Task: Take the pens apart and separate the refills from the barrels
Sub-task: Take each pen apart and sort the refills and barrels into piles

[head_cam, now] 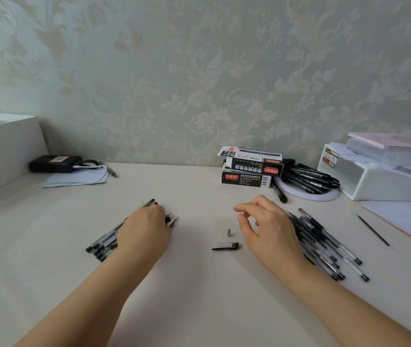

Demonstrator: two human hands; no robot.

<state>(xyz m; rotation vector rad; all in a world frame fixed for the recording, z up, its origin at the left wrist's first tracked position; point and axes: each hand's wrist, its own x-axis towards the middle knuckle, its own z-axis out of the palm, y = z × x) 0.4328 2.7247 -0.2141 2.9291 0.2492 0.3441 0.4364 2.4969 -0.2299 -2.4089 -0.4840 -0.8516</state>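
Note:
My left hand [147, 229] lies knuckles-up on a pile of clear barrels [104, 242] left of centre. Its fingers curl round one barrel [150, 202], whose dark end sticks out past the knuckles. Thin refill tips [173, 219] poke out to the right of its fingers. My right hand [267, 226] hovers right of centre with loosely curled fingers and holds nothing. Between the hands a small metal tip cone [228, 232] and a black pen cap [225, 246] lie on the table. A pile of whole black pens [324, 244] lies just behind my right hand.
A lone thin refill [372, 229] lies at the right beside papers [404, 219]. Two stacked pen boxes [249, 169], black markers [307, 177] on a white ring and a white organiser [379, 179] stand at the back right. A black device [54, 163] and folded paper [79, 177] sit back left.

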